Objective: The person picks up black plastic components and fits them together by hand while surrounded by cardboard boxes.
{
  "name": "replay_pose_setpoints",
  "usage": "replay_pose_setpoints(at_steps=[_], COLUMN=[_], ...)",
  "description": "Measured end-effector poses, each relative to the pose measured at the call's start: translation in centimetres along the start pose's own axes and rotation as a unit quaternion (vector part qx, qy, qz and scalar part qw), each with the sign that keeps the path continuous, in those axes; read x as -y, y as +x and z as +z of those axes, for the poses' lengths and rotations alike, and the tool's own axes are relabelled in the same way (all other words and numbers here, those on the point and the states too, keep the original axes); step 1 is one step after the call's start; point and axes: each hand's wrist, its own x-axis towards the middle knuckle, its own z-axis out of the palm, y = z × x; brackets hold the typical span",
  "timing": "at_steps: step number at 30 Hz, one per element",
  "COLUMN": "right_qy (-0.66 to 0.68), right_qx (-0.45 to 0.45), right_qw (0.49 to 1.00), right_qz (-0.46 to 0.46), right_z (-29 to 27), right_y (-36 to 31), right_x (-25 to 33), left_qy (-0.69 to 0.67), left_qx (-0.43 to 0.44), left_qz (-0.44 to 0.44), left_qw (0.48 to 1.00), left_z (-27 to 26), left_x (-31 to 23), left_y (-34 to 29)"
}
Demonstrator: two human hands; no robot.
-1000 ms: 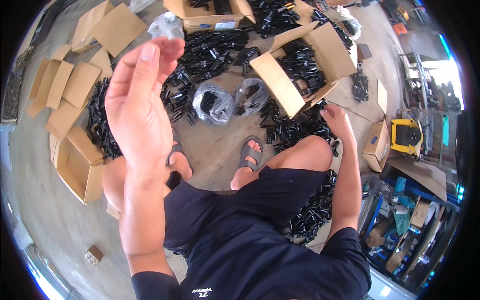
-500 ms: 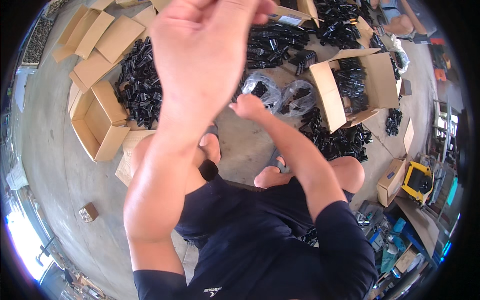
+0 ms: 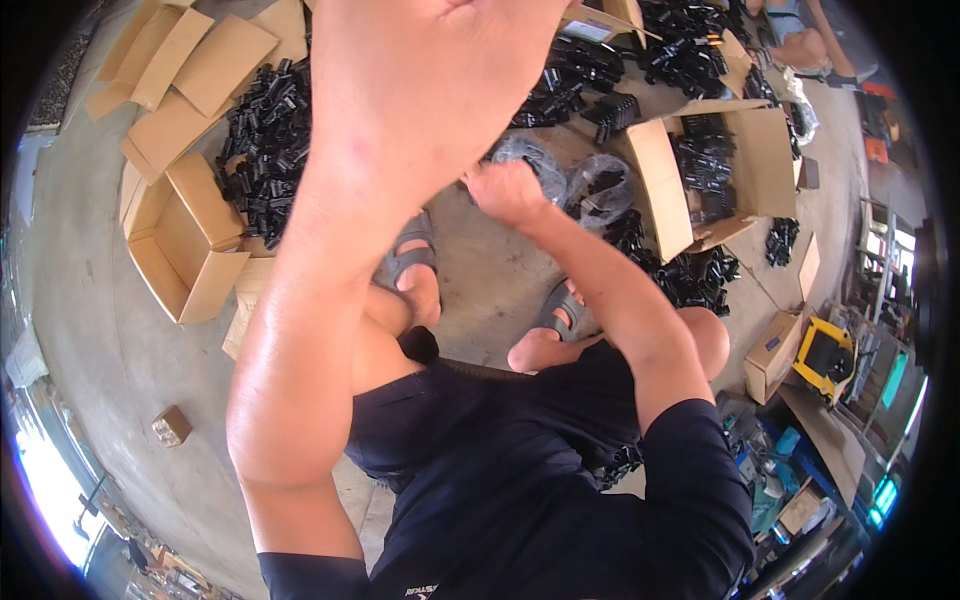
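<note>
My left hand (image 3: 430, 70) is raised close to the camera at the top. Its fingers run past the upper edge, so whatever they hold is hidden. Lower and to the right, my right hand (image 3: 507, 193) is closed, partly behind the left wrist; anything in its fingers is too hidden to make out. Just beyond the right hand lie two clear plastic bags, a nearer-left bag (image 3: 540, 165) and a right bag (image 3: 603, 190), with small black parts inside. A pile of black tubular parts (image 3: 265, 150) lies left of my raised forearm.
An open cardboard box (image 3: 765, 165) on the right holds black parts, with a loose heap (image 3: 690, 280) before it. An opened carton (image 3: 185, 240) and flattened cardboard (image 3: 225, 65) are at left. Another person's leg (image 3: 800, 50) shows far right. A yellow-framed object (image 3: 825, 360) stands at right.
My left hand has come nearer the camera and higher, its fingers leaving the picture. My right hand stays closed in almost the same place. The view has shifted slightly.
</note>
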Motion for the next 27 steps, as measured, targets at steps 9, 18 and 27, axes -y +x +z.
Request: replay_pose_setpoints(at_steps=[9, 18, 27], right_qy=[-0.098, 0.231, 0.147], right_qx=[-0.564, -0.396, -0.053], right_qw=[0.767, 0.888, 0.936], right_qz=[-0.291, 0.038, 0.314], right_z=[-27.0, -14.5, 6.6], right_y=[-1.1, -4.3, -12.6], right_x=[-3.8, -12.1, -15.3], left_qy=[0.144, 0.016, 0.029], left_qx=[0.211, 0.172, 0.075], left_qz=[-0.178, -0.169, -0.211], left_qw=[0.95, 0.97, 0.974], left_z=[-1.7, 0.5, 3.0], left_x=[-0.6, -0.3, -1.9], left_y=[-0.8, -1.6, -1.8])
